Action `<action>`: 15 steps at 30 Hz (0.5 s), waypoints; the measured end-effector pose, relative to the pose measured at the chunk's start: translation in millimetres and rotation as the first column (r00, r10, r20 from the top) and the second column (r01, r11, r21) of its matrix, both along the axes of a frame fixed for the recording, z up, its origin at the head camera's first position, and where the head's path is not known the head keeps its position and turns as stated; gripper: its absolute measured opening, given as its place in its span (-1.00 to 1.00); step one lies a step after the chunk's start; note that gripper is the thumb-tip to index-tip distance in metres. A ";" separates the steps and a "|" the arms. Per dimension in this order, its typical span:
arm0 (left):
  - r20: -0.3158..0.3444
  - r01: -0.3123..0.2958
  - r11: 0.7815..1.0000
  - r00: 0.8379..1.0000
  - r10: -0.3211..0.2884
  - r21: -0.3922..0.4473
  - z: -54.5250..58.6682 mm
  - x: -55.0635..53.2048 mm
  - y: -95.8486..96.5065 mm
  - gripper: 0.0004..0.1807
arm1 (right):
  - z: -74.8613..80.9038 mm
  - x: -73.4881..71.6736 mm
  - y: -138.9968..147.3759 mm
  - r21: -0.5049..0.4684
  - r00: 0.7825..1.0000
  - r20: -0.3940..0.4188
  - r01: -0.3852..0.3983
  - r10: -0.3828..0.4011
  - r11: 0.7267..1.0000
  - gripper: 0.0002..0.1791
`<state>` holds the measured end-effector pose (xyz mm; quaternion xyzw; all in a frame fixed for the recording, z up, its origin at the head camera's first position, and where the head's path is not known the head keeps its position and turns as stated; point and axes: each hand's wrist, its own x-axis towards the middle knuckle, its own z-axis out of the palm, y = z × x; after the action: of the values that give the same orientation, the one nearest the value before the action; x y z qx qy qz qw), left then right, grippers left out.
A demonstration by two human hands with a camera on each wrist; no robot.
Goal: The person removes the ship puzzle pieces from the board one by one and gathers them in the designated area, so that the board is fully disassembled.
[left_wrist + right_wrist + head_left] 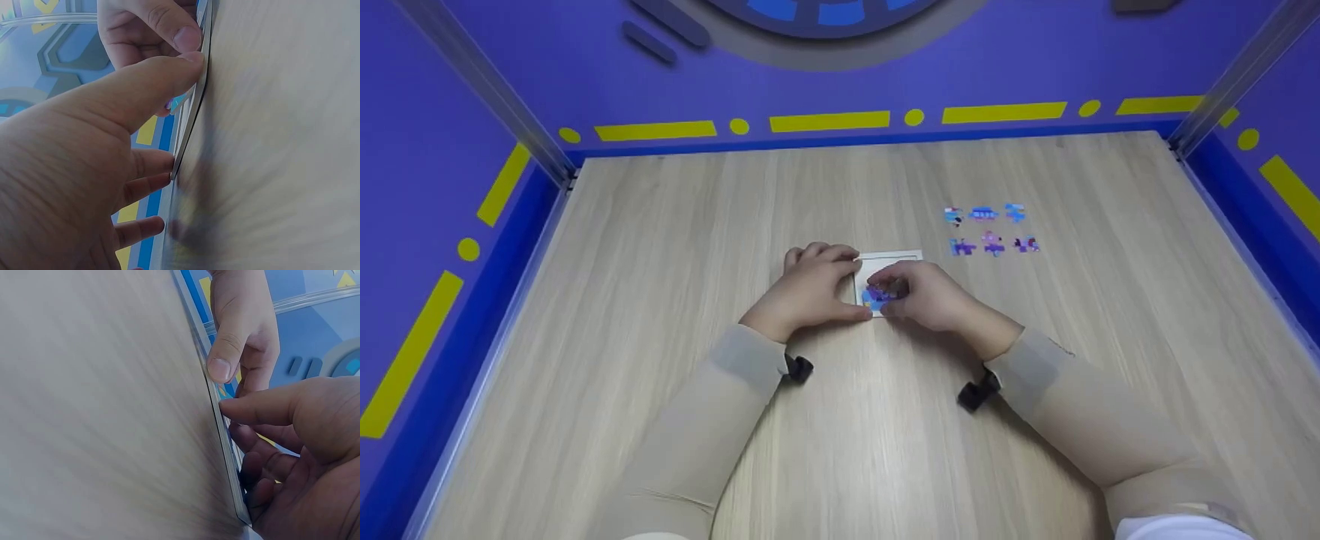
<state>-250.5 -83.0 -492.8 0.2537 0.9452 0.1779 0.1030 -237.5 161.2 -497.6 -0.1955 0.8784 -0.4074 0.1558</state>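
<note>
A small white puzzle tray [888,256] lies flat on the table, with blue and purple jigsaw pieces [873,301] in its lower left part. My left hand [810,289] holds the tray at its left side, thumb on the near edge and fingertips by the upper left corner. Over the tray's right half, my right hand [934,296] bends its fingers and thumb round a puzzle piece, which they mostly hide. From the right wrist view, the right thumb [253,409] meets the tray's near edge [224,439].
Several loose puzzle pieces [992,241] lie in two rows on the wooden table [697,225], beyond and to the right of the tray. Blue panels with yellow marks [829,121] wall in the table at the back and both sides.
</note>
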 end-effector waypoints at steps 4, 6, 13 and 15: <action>0.006 -0.001 1.000 1.000 0.001 -0.002 -0.8 -0.3 0.4 0.02 | 0.3 -0.1 0.8 0.008 1.000 -0.012 -0.008 0.008 1.000 -0.49; 0.008 -0.001 1.000 1.000 0.001 -0.002 -1.2 -0.4 0.6 0.02 | 0.4 0.0 1.1 0.013 1.000 -0.022 -0.014 0.015 1.000 -0.49; 0.005 -0.002 1.000 1.000 0.002 -0.002 -1.5 0.0 0.1 0.02 | 0.4 0.2 0.5 0.031 0.999 -0.039 -0.026 0.027 0.999 -0.47; 0.003 -0.002 1.000 1.000 0.002 -0.001 -1.5 0.0 -0.1 0.02 | 0.2 0.0 0.3 0.034 0.999 -0.043 -0.027 0.028 0.999 -0.48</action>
<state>-250.5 -83.1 -494.3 0.2525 0.9454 0.1778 0.1044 -237.5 161.5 -497.4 -0.2138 0.8855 -0.3860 0.1455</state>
